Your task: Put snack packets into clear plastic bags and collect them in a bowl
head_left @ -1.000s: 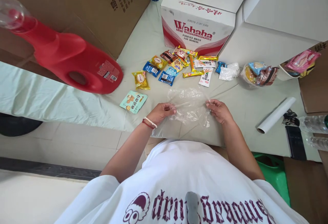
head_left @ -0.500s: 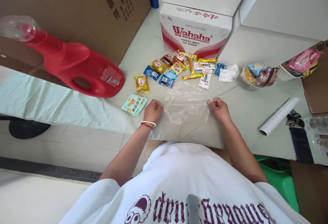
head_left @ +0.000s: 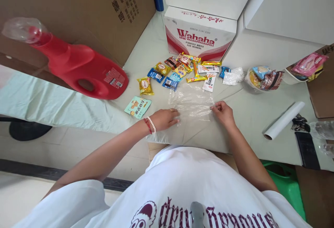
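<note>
A clear plastic bag [head_left: 191, 102] lies flat on the pale green cloth [head_left: 65, 106], in front of me. My left hand [head_left: 165, 118] rests with fingers stretched flat on the bag's near left edge. My right hand [head_left: 222, 112] pinches the bag's right edge between closed fingers. Beyond the bag lies a spread of several small snack packets [head_left: 180, 71], yellow, blue and orange. A light green packet [head_left: 137, 106] sits just left of my left hand.
A red detergent jug [head_left: 78, 70] lies on its side at the left. A Wahaha carton [head_left: 199, 35] stands behind the snacks, a big brown box [head_left: 109, 9] to its left. At the right lie a filled bag of snacks [head_left: 263, 76], a white roll [head_left: 284, 120] and a black tool [head_left: 304, 141].
The bag was held up and pulled wide between both hands; now it lies flat on the cloth. My left hand has let go and flattened on it, while the right keeps its pinch.
</note>
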Tool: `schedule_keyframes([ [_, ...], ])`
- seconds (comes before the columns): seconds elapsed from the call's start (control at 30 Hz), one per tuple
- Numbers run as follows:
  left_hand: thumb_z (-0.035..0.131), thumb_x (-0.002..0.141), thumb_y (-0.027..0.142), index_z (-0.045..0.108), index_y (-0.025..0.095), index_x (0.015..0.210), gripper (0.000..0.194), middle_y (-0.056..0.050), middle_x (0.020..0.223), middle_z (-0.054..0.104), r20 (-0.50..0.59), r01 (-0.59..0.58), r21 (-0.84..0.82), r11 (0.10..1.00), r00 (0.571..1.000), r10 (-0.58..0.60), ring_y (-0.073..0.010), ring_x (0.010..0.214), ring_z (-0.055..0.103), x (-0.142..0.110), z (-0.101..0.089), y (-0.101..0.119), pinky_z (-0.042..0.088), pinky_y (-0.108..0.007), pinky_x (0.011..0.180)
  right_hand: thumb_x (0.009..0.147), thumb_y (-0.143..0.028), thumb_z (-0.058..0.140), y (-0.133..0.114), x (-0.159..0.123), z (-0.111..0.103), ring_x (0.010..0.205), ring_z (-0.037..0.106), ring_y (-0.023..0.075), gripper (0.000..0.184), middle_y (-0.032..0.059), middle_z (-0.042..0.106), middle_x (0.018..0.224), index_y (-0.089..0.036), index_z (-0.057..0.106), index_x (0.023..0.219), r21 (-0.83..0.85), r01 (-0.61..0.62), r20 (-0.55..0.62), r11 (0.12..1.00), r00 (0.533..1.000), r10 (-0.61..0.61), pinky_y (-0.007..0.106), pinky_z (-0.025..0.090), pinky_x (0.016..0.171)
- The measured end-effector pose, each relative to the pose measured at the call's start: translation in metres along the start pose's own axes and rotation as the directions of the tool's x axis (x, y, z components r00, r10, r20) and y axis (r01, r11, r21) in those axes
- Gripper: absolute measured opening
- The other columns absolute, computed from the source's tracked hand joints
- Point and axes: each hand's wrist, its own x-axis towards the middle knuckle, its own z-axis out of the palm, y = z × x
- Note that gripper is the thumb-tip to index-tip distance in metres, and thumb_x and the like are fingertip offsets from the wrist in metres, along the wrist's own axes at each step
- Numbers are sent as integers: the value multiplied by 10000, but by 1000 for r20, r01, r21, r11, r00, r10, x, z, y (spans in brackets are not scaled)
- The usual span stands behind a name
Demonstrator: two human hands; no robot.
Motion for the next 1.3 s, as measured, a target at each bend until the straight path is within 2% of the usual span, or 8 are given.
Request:
schedule_keyframes([
  [0.13,460,970,483,732,252,990,357,-94,851,705,-57,115,160,980,993,-107,-269,795,695,-6,1,12,488,-352,767,714,-571,764,6,0,-4,581,457,144,466,-35,587,685,-233,613,996,133,-107,60,985,993,100,278,365,557],
  [0.27,467,975,321,680,210,1220,343,-197,1312,633,-366,188,368,911,930,-44,-355,1166,631,11,16,26,447,-499,978,692,-551,789,5,-5,3,604,480,141,519,-41,581,723,-238,602,1061,172,-81,102,982,993,64,273,389,572],
  [0.37,496,977,357,526,221,1462,504,-169,1589,431,-296,40,446,894,949,105,-340,1469,388,21,40,9,240,-561,1203,692,-546,788,13,-13,0,628,502,149,551,-34,587,750,-241,607,1113,116,-32,118,993,993,18,284,411,602],
  [0.5,380,1019,490,374,244,1574,607,-140,1682,265,-328,112,437,893,944,42,-314,1558,235,13,69,-22,92,-627,1245,723,-549,738,27,-10,-30,631,536,188,519,1,623,735,-226,626,1113,-81,-12,55,997,998,16,328,428,625],
  [0.6,372,1012,540,355,292,1582,622,-116,1701,207,-350,137,427,894,936,24,-310,1577,179,7,75,-29,20,-664,1238,781,-491,678,-2,11,-39,617,540,193,404,36,658,779,-213,656,1073,-319,42,-115,947,990,-83,357,435,666],
  [0.77,382,992,601,353,288,1583,670,-126,1700,206,-334,107,429,897,941,48,-311,1582,158,6,71,-24,-6,-682,1233,929,-343,582,-119,58,51,860,641,240,240,110,694,1066,-203,685,1095,-444,501,217,743,865,-453,363,476,799],
  [0.93,360,995,609,350,279,1585,675,-126,1691,241,-322,102,416,904,946,41,-312,1576,182,5,69,-26,8,-684,1237,889,-441,697,-198,78,160,1003,668,316,488,221,603,1304,-133,631,1262,-671,573,495,472,819,-291,378,510,817],
  [1.3,339,1006,597,357,291,1579,650,-101,1687,264,-310,91,384,919,950,36,-291,1577,185,7,68,-29,1,-685,1244,929,-397,628,-237,101,217,1104,654,317,486,165,617,1340,-134,564,1333,-567,595,447,570,803,-393,398,538,896],
])
